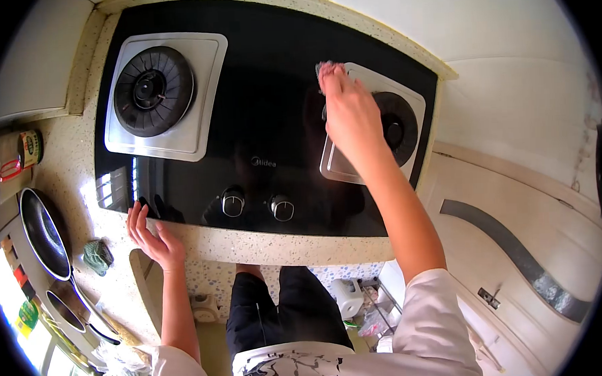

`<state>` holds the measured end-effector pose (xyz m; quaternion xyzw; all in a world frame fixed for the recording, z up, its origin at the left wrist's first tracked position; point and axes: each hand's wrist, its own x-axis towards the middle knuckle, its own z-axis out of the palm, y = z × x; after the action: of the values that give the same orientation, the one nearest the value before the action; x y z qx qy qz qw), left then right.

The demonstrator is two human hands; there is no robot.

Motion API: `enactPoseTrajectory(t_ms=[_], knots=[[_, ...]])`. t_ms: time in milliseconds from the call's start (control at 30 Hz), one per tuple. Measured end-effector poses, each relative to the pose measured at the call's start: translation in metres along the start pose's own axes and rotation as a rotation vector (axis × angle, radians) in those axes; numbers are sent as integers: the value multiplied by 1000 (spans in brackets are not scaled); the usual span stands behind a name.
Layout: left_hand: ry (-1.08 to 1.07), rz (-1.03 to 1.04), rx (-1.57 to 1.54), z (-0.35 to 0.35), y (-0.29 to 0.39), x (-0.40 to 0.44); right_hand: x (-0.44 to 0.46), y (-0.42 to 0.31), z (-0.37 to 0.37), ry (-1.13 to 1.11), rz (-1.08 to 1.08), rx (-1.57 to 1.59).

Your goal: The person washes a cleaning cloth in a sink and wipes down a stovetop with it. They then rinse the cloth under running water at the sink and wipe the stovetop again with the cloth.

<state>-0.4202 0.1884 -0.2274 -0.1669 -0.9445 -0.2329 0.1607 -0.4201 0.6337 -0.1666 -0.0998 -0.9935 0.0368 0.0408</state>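
Note:
My right hand [352, 108] is closed on a small crumpled grey pad [320, 71], mostly hidden by the fingers. It is over the top left corner of the right burner's silvery plate [337, 167], on a black glass stove [270, 88]. The hand and forearm partly cover the right burner [399, 126]. My left hand [157, 243] lies with fingers apart at the stove's front left edge, on the speckled counter, holding nothing. Two knobs, a left knob [233, 203] and a right knob [282, 207], sit at the stove's front.
The left burner [154, 91] stands on its own silvery plate. Along the left counter are a frying pan [46, 233], a smaller pan [66, 310], a dark green crumpled cloth or scrubber [98, 257] and a jar [30, 148]. Cabinets [491, 227] are at the right.

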Motion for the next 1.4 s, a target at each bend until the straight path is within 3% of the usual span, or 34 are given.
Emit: enactPoseTrajectory(t_ms=[100,200,233,300,400,667,800,900,1000,1100,1200,1400], knots=[[-5,-2,11,0,0,-1,33,24,13,77,-12,-51],[-6,3,21,0,1,0,61,43,-14,-199,221,24],[-6,1,16,0,2,1,63,55,-20,-180,242,56],[-7,-5,5,-1,4,2,57,107,-7,-102,50,348],[-8,2,16,-1,4,1,38,146,-16,-166,-88,553],[-27,19,3,2,-1,-1,16,193,-12,-123,-355,502],[-13,26,20,2,0,-1,-18,217,-23,-178,-184,516],[9,10,-24,3,4,-1,-67,247,-14,-67,-141,475],[11,5,-24,3,1,-1,-119,234,-9,-47,225,749],[2,11,-24,1,-1,-1,-166,198,-4,29,356,773],[-2,12,-47,2,-1,-1,-209,155,11,239,331,867],[7,-7,-49,2,0,-1,-277,51,16,340,583,582]])
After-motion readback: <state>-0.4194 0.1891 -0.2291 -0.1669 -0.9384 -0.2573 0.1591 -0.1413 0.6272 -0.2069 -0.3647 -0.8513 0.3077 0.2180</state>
